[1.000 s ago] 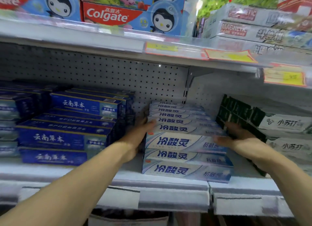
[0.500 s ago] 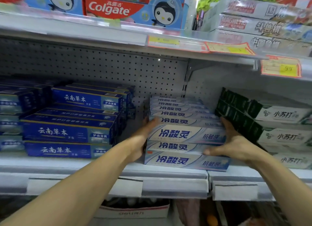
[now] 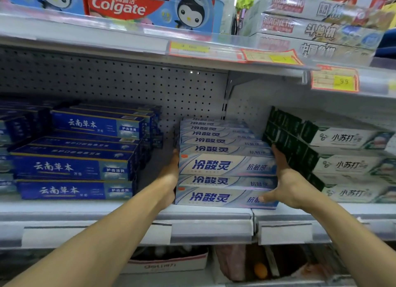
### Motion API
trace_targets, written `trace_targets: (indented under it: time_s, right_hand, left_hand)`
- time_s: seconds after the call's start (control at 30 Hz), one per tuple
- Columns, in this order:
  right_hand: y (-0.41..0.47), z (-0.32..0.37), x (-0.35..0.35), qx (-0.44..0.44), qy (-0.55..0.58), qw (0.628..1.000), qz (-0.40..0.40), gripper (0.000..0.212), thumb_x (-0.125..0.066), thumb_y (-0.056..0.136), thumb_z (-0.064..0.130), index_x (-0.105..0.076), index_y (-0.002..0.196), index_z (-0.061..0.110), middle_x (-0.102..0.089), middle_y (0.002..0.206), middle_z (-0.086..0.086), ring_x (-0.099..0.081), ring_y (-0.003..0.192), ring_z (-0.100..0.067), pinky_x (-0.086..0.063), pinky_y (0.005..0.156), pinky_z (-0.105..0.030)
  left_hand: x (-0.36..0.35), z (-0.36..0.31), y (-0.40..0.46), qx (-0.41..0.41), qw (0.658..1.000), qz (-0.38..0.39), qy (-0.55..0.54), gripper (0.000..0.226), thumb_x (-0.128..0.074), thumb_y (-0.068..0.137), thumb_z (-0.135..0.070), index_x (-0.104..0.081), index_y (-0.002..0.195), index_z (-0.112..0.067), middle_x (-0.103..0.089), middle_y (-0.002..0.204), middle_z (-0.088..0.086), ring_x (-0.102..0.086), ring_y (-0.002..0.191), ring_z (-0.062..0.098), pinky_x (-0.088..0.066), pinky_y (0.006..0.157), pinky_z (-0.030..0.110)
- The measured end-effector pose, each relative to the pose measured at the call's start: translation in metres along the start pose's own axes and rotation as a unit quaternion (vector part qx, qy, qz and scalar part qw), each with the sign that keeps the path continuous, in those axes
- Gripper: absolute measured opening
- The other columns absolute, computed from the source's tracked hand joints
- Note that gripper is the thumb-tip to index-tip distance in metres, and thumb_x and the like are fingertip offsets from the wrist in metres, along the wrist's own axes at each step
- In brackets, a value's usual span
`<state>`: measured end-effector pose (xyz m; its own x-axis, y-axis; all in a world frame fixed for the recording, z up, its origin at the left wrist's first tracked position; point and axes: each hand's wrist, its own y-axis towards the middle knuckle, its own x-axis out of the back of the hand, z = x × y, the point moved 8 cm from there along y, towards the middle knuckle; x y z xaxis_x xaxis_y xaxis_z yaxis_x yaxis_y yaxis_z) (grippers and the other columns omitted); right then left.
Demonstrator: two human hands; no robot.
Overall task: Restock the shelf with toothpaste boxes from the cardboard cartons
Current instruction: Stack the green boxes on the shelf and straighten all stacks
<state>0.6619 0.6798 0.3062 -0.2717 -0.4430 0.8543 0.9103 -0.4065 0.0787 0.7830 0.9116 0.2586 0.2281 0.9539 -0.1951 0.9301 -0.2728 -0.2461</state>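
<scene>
Right thumb [image 3: 262, 199] now covers stack [image 3: 225, 165] label; left fingers hidden.

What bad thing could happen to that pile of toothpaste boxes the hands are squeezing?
1. The pale blue stack is held only at its ends by the left hand and right hand, so a middle box might slip out.
2. The right hand is pressed close to the green and white boxes and might nudge them.
3. The bottom box sits near the shelf edge; a pull forward could tip the stack off.
</scene>
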Motion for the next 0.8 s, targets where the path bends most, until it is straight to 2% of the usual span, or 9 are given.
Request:
trace_targets:
  time_s: [0.07,0.2,0.3,0.37,0.43,0.53,0.63,0.7,0.8]
  right_hand:
    - [0.001,-0.003,-0.001,-0.004,0.007,1.000,0.006,0.132,-0.086,0.062,0.014,0.013,0.148,0.030,-0.041,0.143,-0.005,-0.049,0.120,-0.022,-0.043,0.090,-0.024]
    - [0.004,0.008,0.014,0.003,0.032,0.999,-0.029,0.134,-0.090,0.054,0.033,0.003,0.150,0.027,-0.022,0.153,-0.005,-0.033,0.135,-0.023,-0.035,0.108,-0.035]
    - [0.014,0.026,0.026,0.010,0.033,0.998,-0.045,0.112,-0.078,0.069,0.042,-0.004,0.151,0.024,-0.014,0.157,-0.001,-0.020,0.142,-0.021,-0.025,0.114,-0.033]
    - [0.027,0.036,0.024,0.002,0.012,0.999,-0.046,0.088,-0.062,0.083,0.047,-0.012,0.151,0.022,-0.016,0.157,-0.001,-0.018,0.143,-0.022,-0.021,0.115,-0.033]
    - [0.043,0.042,0.022,-0.016,-0.028,0.998,-0.051,0.069,-0.049,0.091,0.047,-0.024,0.147,0.015,-0.029,0.152,-0.006,-0.031,0.136,-0.023,-0.028,0.108,-0.031]
    - [0.058,0.046,0.019,-0.044,-0.032,0.998,-0.042,0.046,-0.042,0.097,0.043,-0.044,0.133,0.015,-0.055,0.122,-0.008,-0.051,0.101,-0.022,-0.038,0.083,-0.028]
    - [0.065,0.042,0.016,-0.042,-0.054,0.997,-0.039,0.036,-0.043,0.097,0.039,-0.054,0.121,0.015,-0.061,0.116,-0.009,-0.057,0.102,-0.027,-0.043,0.085,-0.031]
    - [0.068,0.038,0.015,-0.042,-0.057,0.997,-0.042,0.038,-0.043,0.095,0.043,-0.060,0.110,0.012,-0.065,0.097,-0.010,-0.060,0.084,-0.025,-0.044,0.072,-0.030]
    - [0.065,0.039,0.013,-0.040,-0.038,0.998,-0.025,0.036,-0.043,0.093,0.048,-0.058,0.103,0.017,-0.058,0.076,0.006,-0.054,0.069,-0.013,-0.040,0.060,-0.025]
  left_hand:
    - [0.000,0.001,0.002,0.000,1.000,0.017,0.012,0.047,-0.039,0.096,-0.051,-0.061,0.071,-0.019,-0.067,0.053,0.004,-0.064,0.070,0.026,-0.053,0.083,0.047]
    - [0.004,-0.011,0.013,-0.020,0.999,0.031,0.028,0.054,-0.025,0.096,-0.057,-0.066,0.089,-0.022,-0.068,0.098,0.010,-0.063,0.090,0.025,-0.047,0.094,0.039]
    - [0.003,-0.029,0.025,-0.060,0.997,0.035,0.037,0.054,-0.023,0.100,-0.049,-0.048,0.134,-0.015,-0.051,0.134,0.009,-0.052,0.115,0.022,-0.036,0.098,0.031]
    - [-0.003,-0.035,0.036,-0.067,0.996,0.052,0.026,0.052,-0.025,0.102,-0.043,-0.047,0.134,-0.009,-0.051,0.135,0.013,-0.057,0.104,0.021,-0.038,0.091,0.029]
    - [-0.012,-0.031,0.046,-0.047,0.996,0.079,-0.011,0.050,-0.028,0.101,-0.043,-0.050,0.131,-0.009,-0.057,0.127,0.014,-0.061,0.094,0.026,-0.046,0.088,0.036]
    - [-0.019,-0.027,0.059,-0.028,0.994,0.096,-0.042,0.047,-0.029,0.101,-0.044,-0.048,0.134,-0.015,-0.059,0.123,0.017,-0.061,0.089,0.029,-0.051,0.075,0.036]
    - [-0.019,-0.021,0.070,-0.039,0.995,0.087,-0.015,0.049,-0.030,0.099,-0.048,-0.045,0.137,-0.020,-0.053,0.134,0.012,-0.057,0.111,0.031,-0.045,0.097,0.045]
    - [-0.020,-0.017,0.073,-0.039,0.994,0.103,0.006,0.054,-0.030,0.097,-0.052,-0.037,0.143,-0.024,-0.047,0.141,0.012,-0.050,0.123,0.031,-0.038,0.106,0.047]
    - [-0.019,-0.011,0.076,-0.020,0.993,0.116,0.004,0.055,-0.024,0.099,-0.051,-0.047,0.136,-0.016,-0.054,0.133,0.014,-0.055,0.117,0.031,-0.044,0.096,0.034]
